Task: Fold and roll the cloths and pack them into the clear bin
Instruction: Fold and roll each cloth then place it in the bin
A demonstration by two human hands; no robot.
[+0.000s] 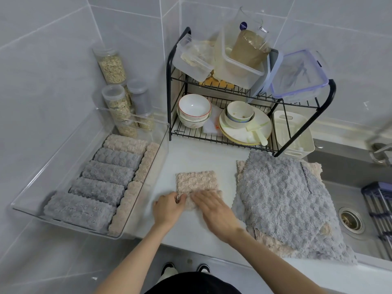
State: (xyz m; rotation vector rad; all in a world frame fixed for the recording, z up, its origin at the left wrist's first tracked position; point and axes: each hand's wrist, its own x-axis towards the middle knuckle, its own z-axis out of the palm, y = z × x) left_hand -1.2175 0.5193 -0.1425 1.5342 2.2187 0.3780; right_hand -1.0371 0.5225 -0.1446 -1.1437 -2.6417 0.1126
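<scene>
A folded beige cloth [196,181] lies on the white counter in front of me, its near end partly rolled. My left hand [168,209] pinches the rolled near edge, fingers curled on it. My right hand [214,209] lies flat on the same edge with straight fingers pressing down. The clear bin [163,143] stands at the left and holds several rolled grey cloths [97,188] and beige rolls [127,207]. A stack of unfolded grey and beige cloths [282,200] lies at the right.
A black dish rack [169,98] with bowls, plates and plastic containers stands at the back. Jars of grain [112,66] are in the corner behind the bin. The sink [350,221] is at the right, partly under the cloth stack. The counter's front edge is close to me.
</scene>
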